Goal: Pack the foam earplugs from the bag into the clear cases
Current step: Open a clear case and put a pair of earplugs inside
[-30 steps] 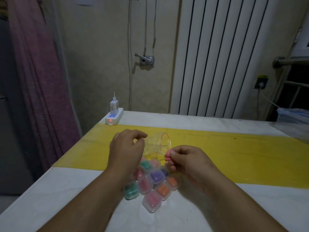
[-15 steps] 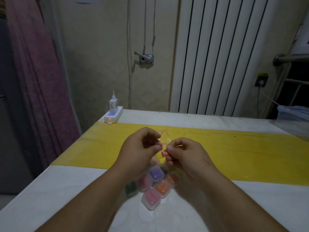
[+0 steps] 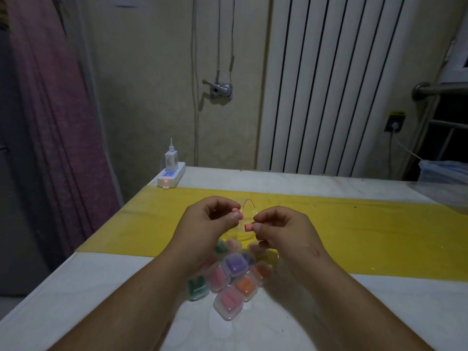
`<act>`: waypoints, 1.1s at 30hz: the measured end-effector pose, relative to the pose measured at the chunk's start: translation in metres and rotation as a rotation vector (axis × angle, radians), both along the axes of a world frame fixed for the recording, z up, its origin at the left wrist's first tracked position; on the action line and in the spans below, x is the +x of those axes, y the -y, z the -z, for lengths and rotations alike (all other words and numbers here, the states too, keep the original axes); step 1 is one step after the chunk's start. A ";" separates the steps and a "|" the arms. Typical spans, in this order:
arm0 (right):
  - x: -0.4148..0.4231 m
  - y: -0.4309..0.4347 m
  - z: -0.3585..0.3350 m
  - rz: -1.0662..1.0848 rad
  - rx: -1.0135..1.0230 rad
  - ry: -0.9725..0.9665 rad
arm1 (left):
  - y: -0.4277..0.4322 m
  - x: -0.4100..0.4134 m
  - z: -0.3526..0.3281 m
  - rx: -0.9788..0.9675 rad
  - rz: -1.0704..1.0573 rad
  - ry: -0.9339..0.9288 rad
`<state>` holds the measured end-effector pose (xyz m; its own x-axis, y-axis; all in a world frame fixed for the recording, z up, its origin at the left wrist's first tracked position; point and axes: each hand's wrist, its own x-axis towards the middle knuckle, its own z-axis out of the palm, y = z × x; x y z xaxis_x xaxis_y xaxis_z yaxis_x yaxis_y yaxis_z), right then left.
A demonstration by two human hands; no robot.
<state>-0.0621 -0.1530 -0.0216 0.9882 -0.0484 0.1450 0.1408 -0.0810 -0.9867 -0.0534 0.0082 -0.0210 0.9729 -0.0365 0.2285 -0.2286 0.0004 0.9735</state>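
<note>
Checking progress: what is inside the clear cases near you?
The clear cases hold foam earplugs: purple, orange, pink, green. The left hand hides some cases' contents.

the clear bag (image 3: pixel 247 212) is mostly hidden behind the left hand (image 3: pixel 207 224) and right hand (image 3: pixel 285 230). the cases (image 3: pixel 229 247) at 12 o'clock of the pile are covered and blurred; at 3 o'clock the edge cuts a plastic box (image 3: pixel 445 171).

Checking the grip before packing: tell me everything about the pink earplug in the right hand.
The pink earplug is a small, stubby, foam-looking cylinder with a flat free end. The right hand pinches its other end between thumb and fingertip, holding it roughly level, in front of the clear bag. Nothing else touches it.
</note>
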 end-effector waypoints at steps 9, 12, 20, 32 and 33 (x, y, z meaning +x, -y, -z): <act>0.002 0.000 0.005 0.001 -0.092 0.049 | 0.002 -0.003 0.001 0.072 -0.049 0.070; 0.002 0.001 0.004 -0.003 -0.084 0.038 | 0.003 -0.003 0.001 0.120 -0.038 0.082; 0.003 -0.001 0.005 -0.037 0.002 0.022 | 0.005 -0.001 0.003 0.127 -0.036 0.056; 0.008 0.011 0.002 -0.004 -0.090 0.084 | 0.010 -0.001 0.006 0.149 -0.041 0.026; 0.010 0.016 -0.001 0.009 -0.097 0.090 | 0.012 -0.002 0.007 0.142 -0.052 0.025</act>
<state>-0.0525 -0.1685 -0.0211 0.9707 -0.0383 0.2374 0.2272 -0.1768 -0.9577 -0.0551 -0.0033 -0.0279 0.9683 -0.0204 0.2488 -0.2490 -0.1495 0.9569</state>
